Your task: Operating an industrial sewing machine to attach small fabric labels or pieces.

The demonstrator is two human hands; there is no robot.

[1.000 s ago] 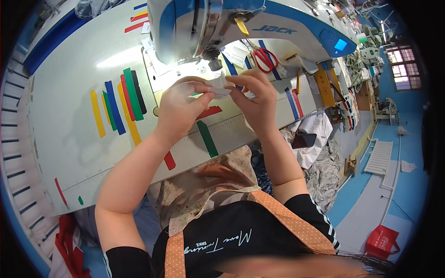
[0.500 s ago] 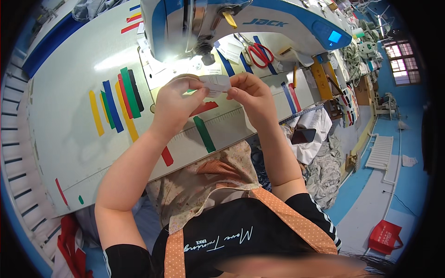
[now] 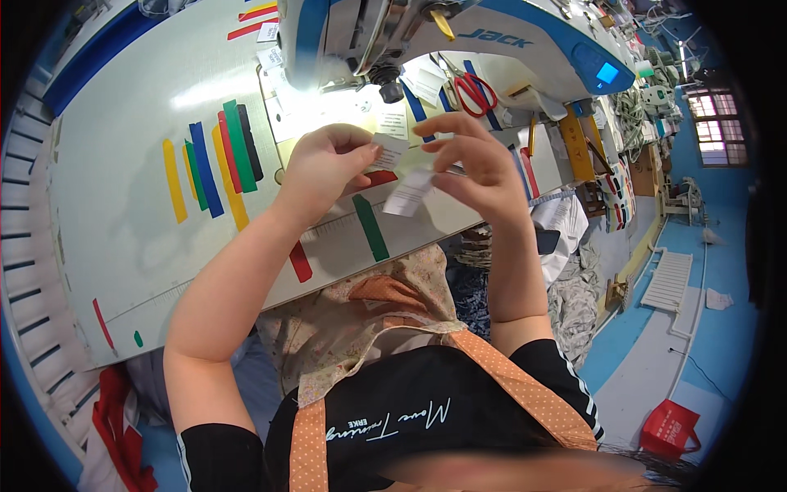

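Step in hand looks like separating two small labels; next move seems to call for a light, flat pinch, as both look thin; left hand (image 3: 329,168) pinched closed on a white label (image 3: 392,150); right hand (image 3: 484,170) loosely spread, second label (image 3: 407,194) at its thumb, can't tell if gripped; hands apart, both labels above the worktop (image 3: 115,189) toward its near edge, before the sewing machine (image 3: 545,61), near a green strip (image 3: 371,228)
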